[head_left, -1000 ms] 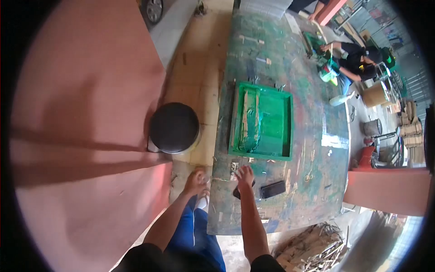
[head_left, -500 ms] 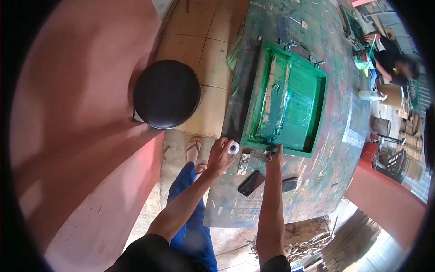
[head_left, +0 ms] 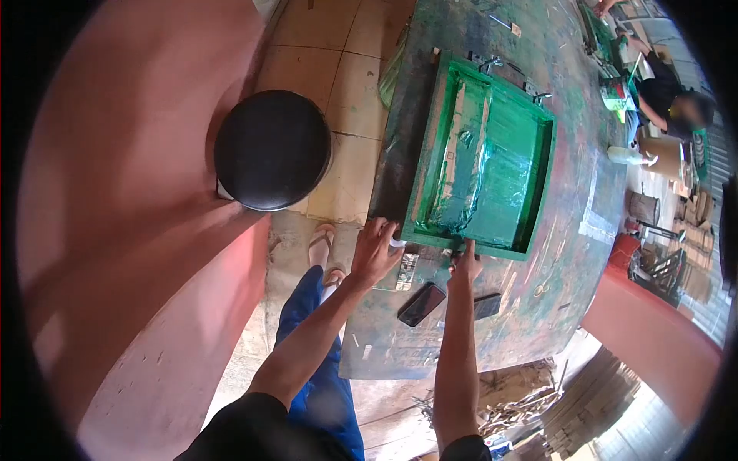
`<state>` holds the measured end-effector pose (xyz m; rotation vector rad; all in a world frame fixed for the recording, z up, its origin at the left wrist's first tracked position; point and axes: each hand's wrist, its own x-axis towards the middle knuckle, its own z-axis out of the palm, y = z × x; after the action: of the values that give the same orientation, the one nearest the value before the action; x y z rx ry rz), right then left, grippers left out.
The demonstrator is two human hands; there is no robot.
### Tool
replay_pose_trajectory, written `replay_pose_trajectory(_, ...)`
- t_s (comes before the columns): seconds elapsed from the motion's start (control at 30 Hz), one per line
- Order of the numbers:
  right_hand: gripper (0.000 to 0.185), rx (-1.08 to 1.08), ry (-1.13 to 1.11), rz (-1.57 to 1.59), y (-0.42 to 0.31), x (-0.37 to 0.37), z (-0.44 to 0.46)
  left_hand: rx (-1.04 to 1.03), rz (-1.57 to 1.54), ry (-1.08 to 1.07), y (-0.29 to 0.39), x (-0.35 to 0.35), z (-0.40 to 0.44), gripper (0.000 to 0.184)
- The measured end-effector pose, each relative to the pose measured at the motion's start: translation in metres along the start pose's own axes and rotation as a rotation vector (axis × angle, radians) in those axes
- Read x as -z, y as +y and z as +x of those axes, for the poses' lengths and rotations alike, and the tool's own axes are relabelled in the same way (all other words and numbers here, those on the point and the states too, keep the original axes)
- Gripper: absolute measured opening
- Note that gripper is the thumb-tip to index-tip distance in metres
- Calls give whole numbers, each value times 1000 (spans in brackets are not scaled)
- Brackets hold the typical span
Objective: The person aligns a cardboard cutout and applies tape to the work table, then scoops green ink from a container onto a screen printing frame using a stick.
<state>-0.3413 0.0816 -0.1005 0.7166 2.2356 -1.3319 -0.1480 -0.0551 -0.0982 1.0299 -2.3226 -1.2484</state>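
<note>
A green ink-covered screen printing frame [head_left: 542, 184] lies on the stained worktable, with dark green ink pooled along its left part. My left hand [head_left: 374, 252] is closed around a small white roll [head_left: 397, 240] by the frame's near left corner; most of the roll is hidden by the fingers. At the middle of the frame's near edge, my right hand [head_left: 466, 266] has its fingers curled against the wood, gripping it. Metal clamps [head_left: 490, 64] sit at the frame's far edge. Between my arms lies a black phone [head_left: 421, 305].
A second dark phone [head_left: 487, 306] lies right of my right forearm. A small patterned block [head_left: 407, 272] sits near my left hand. Left of the worktable [head_left: 415, 357] stands a round black stool [head_left: 273, 150]. Across the table are a spray bottle [head_left: 629, 156] and another person [head_left: 665, 100].
The view has shifted slightly. My left hand has turned the white roll, so its open end no longer shows. My right hand stays at the frame's near edge.
</note>
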Motion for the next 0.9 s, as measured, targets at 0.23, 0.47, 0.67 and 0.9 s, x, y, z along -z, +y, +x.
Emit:
replay_pose_trajectory(0.23, 50, -122, -19, -51, -3, 9, 3, -30, -9, 25, -2, 3, -1, 59)
replay_pose_trajectory(0.47, 42, -140, -50, 68, -4, 13, 6, -4, -29, 26, -3, 0, -3, 54)
replay_pose_trajectory(0.67, 34, -153, -157, 320, -27, 28, -12, -55, -76, 106, 15, -21, -3, 64)
replay_pose_trajectory(0.9, 41, -60, -206, 382, -78, 48, -51, 71, -36, 133, 31, -58, 1, 61)
